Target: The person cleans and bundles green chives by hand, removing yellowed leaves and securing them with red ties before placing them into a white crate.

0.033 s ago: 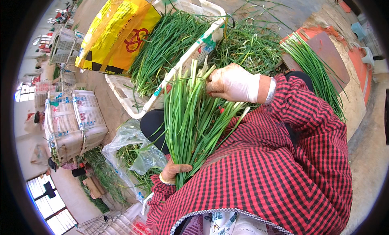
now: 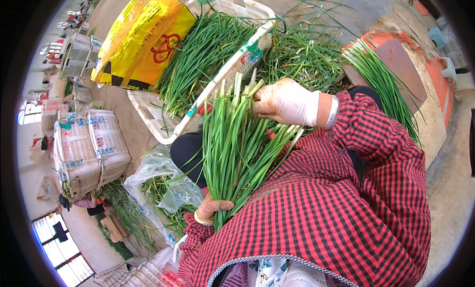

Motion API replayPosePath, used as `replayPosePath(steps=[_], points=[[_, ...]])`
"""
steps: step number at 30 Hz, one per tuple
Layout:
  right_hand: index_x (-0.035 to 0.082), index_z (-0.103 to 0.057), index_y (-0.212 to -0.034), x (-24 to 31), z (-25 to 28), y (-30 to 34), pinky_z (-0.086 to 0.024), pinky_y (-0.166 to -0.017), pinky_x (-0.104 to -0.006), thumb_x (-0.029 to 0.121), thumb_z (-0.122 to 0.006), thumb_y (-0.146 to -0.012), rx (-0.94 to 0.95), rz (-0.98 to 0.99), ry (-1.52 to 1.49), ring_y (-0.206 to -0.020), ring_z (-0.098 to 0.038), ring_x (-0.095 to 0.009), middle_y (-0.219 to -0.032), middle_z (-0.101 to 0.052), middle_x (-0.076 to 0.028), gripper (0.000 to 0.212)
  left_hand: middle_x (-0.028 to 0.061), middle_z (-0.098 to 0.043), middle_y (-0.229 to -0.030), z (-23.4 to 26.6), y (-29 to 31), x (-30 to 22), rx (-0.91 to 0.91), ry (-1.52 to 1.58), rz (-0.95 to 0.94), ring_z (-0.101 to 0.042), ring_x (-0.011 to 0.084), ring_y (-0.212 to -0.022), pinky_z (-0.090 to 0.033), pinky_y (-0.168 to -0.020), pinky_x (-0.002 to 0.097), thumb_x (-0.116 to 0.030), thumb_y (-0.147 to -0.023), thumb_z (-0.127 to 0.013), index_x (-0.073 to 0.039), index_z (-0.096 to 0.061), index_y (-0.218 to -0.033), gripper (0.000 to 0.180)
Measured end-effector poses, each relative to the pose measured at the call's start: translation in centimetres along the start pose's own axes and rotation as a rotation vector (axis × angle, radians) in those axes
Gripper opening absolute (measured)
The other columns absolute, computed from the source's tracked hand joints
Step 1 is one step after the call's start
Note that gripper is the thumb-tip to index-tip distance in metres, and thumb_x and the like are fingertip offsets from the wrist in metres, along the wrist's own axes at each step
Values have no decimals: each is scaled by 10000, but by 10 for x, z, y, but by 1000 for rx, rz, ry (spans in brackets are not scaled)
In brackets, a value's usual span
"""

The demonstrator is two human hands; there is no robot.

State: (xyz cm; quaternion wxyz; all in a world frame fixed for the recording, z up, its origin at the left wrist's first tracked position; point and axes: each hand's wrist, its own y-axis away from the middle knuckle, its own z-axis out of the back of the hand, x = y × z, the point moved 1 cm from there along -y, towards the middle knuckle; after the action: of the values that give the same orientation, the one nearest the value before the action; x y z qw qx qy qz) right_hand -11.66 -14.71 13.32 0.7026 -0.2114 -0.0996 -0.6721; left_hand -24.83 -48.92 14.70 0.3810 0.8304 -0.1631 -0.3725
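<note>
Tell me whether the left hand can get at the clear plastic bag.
Probably yes: the left hand is close to the clear plastic bag, with nothing visible between them, though it would likely have to release the green bunch first.

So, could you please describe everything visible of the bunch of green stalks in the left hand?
The bunch is long, slender green leaves with whitish ends, loosely fanned at the top. Some ends point up in the view, others toward the right. The left hand clasps the leafy lower part; the right hand is at the whitish ends, its exact grip unclear. It seems to rest against the checked garment.
</note>
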Motion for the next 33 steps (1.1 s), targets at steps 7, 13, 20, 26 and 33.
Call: replayPosePath(steps=[7, 13, 20, 26, 33], points=[[120, -607, -929, -45, 9, 26, -551, -611, -427, 186, -618, -905, -109, -270, 179, -712, -663, -309, -895, -609, -86, 71, 139, -598, -1324, 0, -1, -1, 67, 10, 15, -586, 267, -1193, -438, -1059, 384, 41, -693, -724, 5, -458, -1419, 774], [137, -656, -1173, -150, 35, 90, -524, -910, -391, 158, -658, -903, -171, -1074, 310, -1039, -660, -303, -1128, -671, -130, 272, 161, -606, -1321, 14, 1, 6, 93, 20, -28, -599, 286, -1188, -448, -1059, 389, 2, -704, -750, 9, -456, -1420, 774], [162, -674, -1047, 9, 9, 23, -572, -714, -365, 187, -667, -878, -196, -94, -101, -898, -675, -259, -1070, -640, -53, 171, 161, -614, -1303, 3, -4, 3, 39, 64, -61, -622, 300, -1150, -477, -1039, 412, 46, -673, -739, 3, -467, -1408, 785], [96, -631, -916, 12, 0, 23, -582, -701, -430, 97, -660, -747, 7, 61, 75, -883, -690, -288, -941, -631, -80, 171, 153, -627, -1277, -1, 4, -5, 20, -5, 23, -623, 296, -1142, -479, -1036, 412, 44, -665, -737, 2, -491, -1384, 761], [100, -638, -1039, -65, 16, 43, -579, -693, -380, 20, -621, -797, -233, -304, 211, -838, -705, -268, -942, -678, -90, 255, 163, -616, -1295, 7, 1, 7, 33, 40, -4, -620, 297, -1141, -449, -1056, 398, -7, -665, -730, 29, -471, -1400, 781]])
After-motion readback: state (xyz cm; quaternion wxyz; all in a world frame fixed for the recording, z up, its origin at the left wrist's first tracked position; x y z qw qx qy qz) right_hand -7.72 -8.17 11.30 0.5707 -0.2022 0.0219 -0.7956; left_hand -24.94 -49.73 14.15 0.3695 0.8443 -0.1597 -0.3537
